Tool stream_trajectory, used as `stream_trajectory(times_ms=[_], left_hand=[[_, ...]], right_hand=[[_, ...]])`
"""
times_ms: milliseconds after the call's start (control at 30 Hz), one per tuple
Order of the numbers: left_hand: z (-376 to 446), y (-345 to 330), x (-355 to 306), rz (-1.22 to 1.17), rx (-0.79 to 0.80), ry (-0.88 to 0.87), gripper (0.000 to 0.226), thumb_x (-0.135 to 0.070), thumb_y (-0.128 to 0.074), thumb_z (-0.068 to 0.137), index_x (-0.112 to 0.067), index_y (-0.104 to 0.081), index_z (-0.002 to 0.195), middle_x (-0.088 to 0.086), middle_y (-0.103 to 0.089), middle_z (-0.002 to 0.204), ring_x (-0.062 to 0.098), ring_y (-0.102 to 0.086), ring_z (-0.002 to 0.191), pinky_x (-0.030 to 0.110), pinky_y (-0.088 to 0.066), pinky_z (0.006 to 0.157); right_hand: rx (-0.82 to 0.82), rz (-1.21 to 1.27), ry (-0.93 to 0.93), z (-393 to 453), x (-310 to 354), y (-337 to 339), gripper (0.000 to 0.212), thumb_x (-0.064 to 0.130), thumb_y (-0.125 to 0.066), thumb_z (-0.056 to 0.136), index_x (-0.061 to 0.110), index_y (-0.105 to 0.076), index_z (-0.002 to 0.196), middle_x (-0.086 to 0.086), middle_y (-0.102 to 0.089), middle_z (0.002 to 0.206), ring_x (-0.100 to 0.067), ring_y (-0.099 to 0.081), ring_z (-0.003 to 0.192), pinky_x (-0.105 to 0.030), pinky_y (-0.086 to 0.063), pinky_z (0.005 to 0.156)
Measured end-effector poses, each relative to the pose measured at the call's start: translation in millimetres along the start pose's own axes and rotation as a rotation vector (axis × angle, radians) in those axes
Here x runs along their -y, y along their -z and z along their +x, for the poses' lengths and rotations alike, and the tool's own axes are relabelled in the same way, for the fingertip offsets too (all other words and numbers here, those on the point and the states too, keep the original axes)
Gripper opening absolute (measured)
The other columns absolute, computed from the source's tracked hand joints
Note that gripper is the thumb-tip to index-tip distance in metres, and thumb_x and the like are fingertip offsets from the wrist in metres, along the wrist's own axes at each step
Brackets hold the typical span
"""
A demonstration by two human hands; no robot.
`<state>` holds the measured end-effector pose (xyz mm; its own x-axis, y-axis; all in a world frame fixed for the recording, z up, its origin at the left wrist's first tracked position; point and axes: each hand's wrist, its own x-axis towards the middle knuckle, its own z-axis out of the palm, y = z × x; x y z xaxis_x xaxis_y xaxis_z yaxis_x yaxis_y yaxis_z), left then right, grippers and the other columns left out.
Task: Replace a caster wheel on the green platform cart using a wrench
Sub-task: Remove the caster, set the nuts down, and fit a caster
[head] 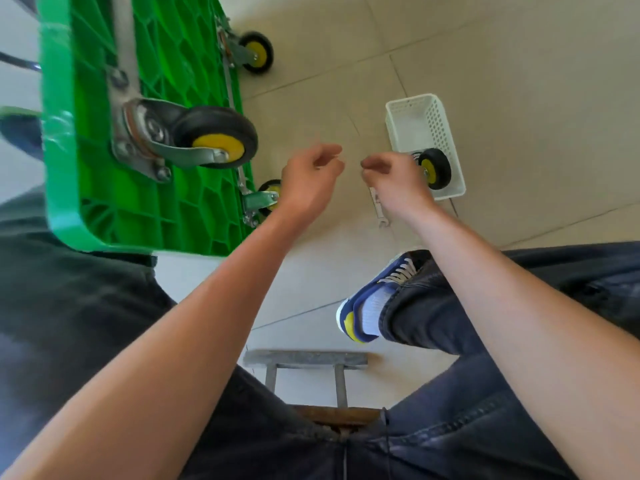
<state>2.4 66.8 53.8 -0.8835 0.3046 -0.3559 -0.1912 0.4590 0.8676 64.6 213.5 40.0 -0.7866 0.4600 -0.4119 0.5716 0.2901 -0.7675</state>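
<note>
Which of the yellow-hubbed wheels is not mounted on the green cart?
The wheel lying in the white basket on the floor, beside the right hand. The other three sit in brackets on the cart's underside.

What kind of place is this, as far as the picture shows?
Probably an indoor room used for a small repair, not a fitted workshop. The floor is of plain pale tiles, the green cart stands tipped with its wheels exposed, and a white basket with a spare wheel sits on the floor.

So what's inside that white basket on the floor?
The white basket holds a spare caster wheel, black with a yellow hub, at its near end. The far end looks bare. The right hand covers the wheel's bracket side, so anything there is hidden.
</note>
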Motion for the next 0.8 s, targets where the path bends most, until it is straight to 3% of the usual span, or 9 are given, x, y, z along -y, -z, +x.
stream_trajectory(times_ms=[100,167,300,500,600,667,733,800], left_hand=[[-28.4,30.8,-35.0,0.031,-0.033,-0.127,0.028,-0.020,-0.064,0.097,-0.015,-0.070,0.124,-0.003,-0.073,0.103,0.010,-0.068,0.097,0.026,-0.053,0.080],[-44.8,53.1,-52.7,0.083,-0.054,-0.197,0.030,-0.025,-0.064,0.096,-0.018,-0.070,0.124,-0.009,-0.074,0.102,0.005,-0.069,0.095,0.029,-0.057,0.082],[-73.0,92.3,-84.1,0.189,-0.101,-0.287,0.034,-0.028,-0.062,0.095,-0.021,-0.069,0.128,-0.012,-0.074,0.109,-0.001,-0.068,0.099,0.032,-0.059,0.088],[-100.5,149.0,-126.4,0.338,-0.221,-0.376,0.033,-0.028,-0.062,0.095,-0.023,-0.070,0.127,-0.015,-0.073,0.109,-0.010,-0.065,0.101,0.014,-0.053,0.087],[-104.1,175.2,-133.8,0.401,-0.313,-0.398,0.032,-0.029,-0.062,0.095,-0.026,-0.071,0.126,-0.016,-0.073,0.108,-0.005,-0.066,0.098,0.019,-0.054,0.090],[-100.2,193.1,-129.6,0.462,-0.351,-0.359,0.033,-0.031,-0.062,0.095,-0.029,-0.070,0.127,-0.009,-0.073,0.114,0.012,-0.069,0.100,0.033,-0.054,0.095],[-89.9,209.3,-119.2,0.572,-0.385,-0.332,0.035,-0.032,-0.063,0.095,-0.029,-0.069,0.129,0.000,-0.069,0.127,0.028,-0.062,0.118,0.043,-0.049,0.103],[-84.1,220.9,-109.2,0.687,-0.396,-0.294,0.040,-0.032,-0.064,0.095,-0.027,-0.065,0.135,0.001,-0.056,0.146,0.026,-0.045,0.137,0.041,-0.036,0.116]], right_hand=[[0.060,-0.064,0.106,-8.4,36.5,12.3,0.021,0.021,-0.068,0.093,0.021,-0.075,0.113,0.003,-0.073,0.103,-0.013,-0.065,0.089,-0.028,-0.053,0.083],[0.114,-0.108,0.173,-14.7,63.9,18.2,0.020,0.023,-0.069,0.093,0.020,-0.074,0.112,0.001,-0.073,0.101,-0.014,-0.065,0.090,-0.027,-0.051,0.079],[0.221,-0.196,0.290,-26.9,116.8,22.3,0.018,0.026,-0.069,0.094,0.019,-0.074,0.109,-0.003,-0.073,0.106,-0.022,-0.069,0.099,-0.037,-0.055,0.084],[0.304,-0.431,0.512,-46.6,178.8,25.4,0.025,0.024,-0.062,0.098,0.017,-0.073,0.118,0.004,-0.065,0.110,-0.014,-0.060,0.105,-0.025,-0.043,0.088],[0.339,-0.471,0.558,-43.8,198.3,18.3,0.028,0.025,-0.061,0.099,0.016,-0.070,0.124,0.003,-0.064,0.116,-0.014,-0.058,0.109,-0.026,-0.041,0.089],[0.332,-0.470,0.576,-39.1,208.4,9.7,0.031,0.027,-0.062,0.100,0.017,-0.067,0.128,0.002,-0.064,0.120,-0.014,-0.058,0.110,-0.026,-0.042,0.091],[0.322,-0.441,0.580,-34.2,215.6,-3.2,0.036,0.029,-0.063,0.100,0.019,-0.063,0.135,-0.004,-0.066,0.127,-0.019,-0.061,0.115,-0.030,-0.046,0.096],[0.339,-0.394,0.564,-31.6,221.5,-17.1,0.042,0.030,-0.063,0.100,0.019,-0.058,0.140,-0.006,-0.065,0.131,-0.021,-0.063,0.118,-0.031,-0.047,0.100]])
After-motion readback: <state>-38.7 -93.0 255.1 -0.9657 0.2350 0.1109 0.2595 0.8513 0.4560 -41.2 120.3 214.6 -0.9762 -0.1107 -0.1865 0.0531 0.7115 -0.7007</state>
